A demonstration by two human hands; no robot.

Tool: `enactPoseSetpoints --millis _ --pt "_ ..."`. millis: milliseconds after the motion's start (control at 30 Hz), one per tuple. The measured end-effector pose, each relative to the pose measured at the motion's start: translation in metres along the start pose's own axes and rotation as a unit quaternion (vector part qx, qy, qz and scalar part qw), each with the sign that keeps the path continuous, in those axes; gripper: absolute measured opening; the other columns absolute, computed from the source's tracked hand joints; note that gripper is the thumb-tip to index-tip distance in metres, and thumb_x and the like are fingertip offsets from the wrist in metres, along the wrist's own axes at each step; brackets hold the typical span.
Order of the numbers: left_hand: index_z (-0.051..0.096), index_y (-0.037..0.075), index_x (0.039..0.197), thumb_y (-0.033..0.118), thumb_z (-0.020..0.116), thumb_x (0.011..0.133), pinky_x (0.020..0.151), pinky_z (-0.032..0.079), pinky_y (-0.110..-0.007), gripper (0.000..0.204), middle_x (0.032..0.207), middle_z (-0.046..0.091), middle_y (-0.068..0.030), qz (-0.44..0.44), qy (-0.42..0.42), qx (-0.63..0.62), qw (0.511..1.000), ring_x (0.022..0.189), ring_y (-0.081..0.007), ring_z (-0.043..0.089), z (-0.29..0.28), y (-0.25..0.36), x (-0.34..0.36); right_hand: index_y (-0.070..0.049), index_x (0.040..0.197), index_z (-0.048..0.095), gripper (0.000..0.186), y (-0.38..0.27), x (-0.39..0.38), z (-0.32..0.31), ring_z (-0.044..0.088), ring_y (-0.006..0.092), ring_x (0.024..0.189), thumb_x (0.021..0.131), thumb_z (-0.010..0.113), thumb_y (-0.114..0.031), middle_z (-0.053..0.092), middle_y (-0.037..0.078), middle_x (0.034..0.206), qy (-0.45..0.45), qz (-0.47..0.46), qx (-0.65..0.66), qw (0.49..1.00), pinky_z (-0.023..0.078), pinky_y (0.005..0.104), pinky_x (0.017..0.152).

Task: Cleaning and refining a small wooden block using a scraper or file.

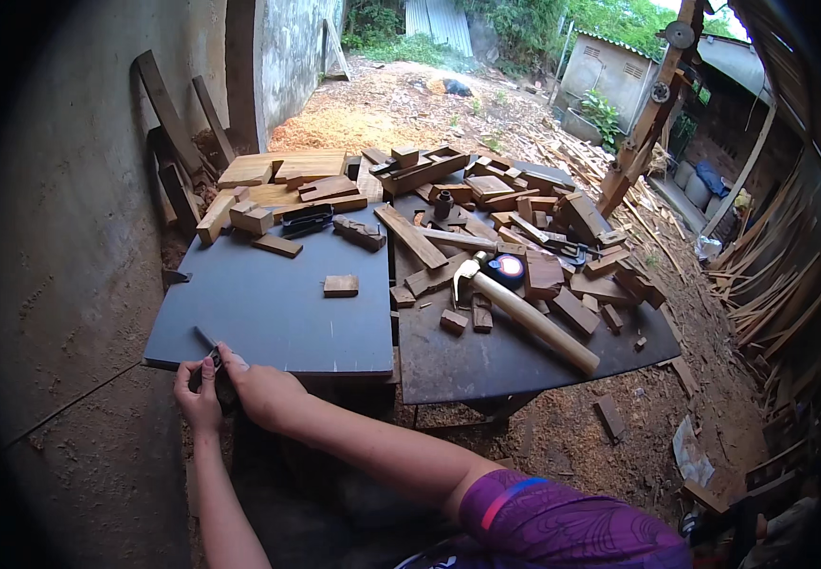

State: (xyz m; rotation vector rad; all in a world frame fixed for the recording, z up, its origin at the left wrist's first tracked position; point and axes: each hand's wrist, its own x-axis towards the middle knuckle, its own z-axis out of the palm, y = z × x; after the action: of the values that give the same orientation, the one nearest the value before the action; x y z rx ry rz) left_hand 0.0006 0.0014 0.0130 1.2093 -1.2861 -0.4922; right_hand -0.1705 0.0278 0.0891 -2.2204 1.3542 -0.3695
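At the front left edge of the grey board [268, 280], my left hand [197, 394] and my right hand [244, 384] are closed together on a dark tool [206, 346] with a thin metal blade pointing forward. My fingers hide most of its handle. A small wood block [341, 285] lies on the board beyond my hands. A claw hammer [534, 322] with a pale wooden handle rests on the dark board [448, 372] to the right, next to a round black object [505, 270] with a pale label.
Many wood blocks and planks [410, 237] are heaped along the back and right, with a black tool [306, 220] among them. A wall [59, 256] stands at my left, a post [633, 161] at back right. Thin wood strips [761, 284] lean at far right over ground strewn with scraps.
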Motion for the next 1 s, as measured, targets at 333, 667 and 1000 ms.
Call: enactPoseSetpoints --millis 333,667,1000 --pt "0.056 0.003 0.084 0.034 0.067 0.094 0.065 0.040 -0.025 0.034 0.083 0.055 -0.0002 0.029 0.038 -0.038 0.998 0.078 -0.0089 0.049 -0.001 -0.008 -0.001 -0.011 0.156 0.008 0.082 -0.005 -0.069 -0.014 0.068 0.0403 0.074 0.084 0.046 -0.002 0.067 0.025 0.084 -0.054 0.047 -0.019 0.997 0.054 0.0510 0.065" --pt "0.055 0.003 0.086 0.032 0.066 0.095 0.071 0.048 -0.026 0.032 0.084 0.057 -0.0003 0.002 -0.001 -0.016 1.000 0.080 -0.0090 0.053 -0.007 -0.016 -0.002 -0.012 0.156 0.004 0.088 0.007 -0.031 0.010 0.067 0.0417 0.081 0.082 0.049 0.001 0.067 0.027 0.089 0.012 -0.014 0.022 1.000 0.054 0.0496 0.070" --pt "0.054 0.004 0.086 0.030 0.065 0.096 0.071 0.049 -0.027 0.030 0.084 0.057 -0.0001 -0.011 -0.013 -0.033 0.999 0.080 -0.0090 0.054 -0.004 -0.020 0.002 -0.012 0.156 0.006 0.085 0.008 -0.013 0.010 0.067 0.0417 0.085 0.083 0.049 0.000 0.067 0.026 0.095 0.030 -0.010 0.042 0.999 0.054 0.0486 0.075"
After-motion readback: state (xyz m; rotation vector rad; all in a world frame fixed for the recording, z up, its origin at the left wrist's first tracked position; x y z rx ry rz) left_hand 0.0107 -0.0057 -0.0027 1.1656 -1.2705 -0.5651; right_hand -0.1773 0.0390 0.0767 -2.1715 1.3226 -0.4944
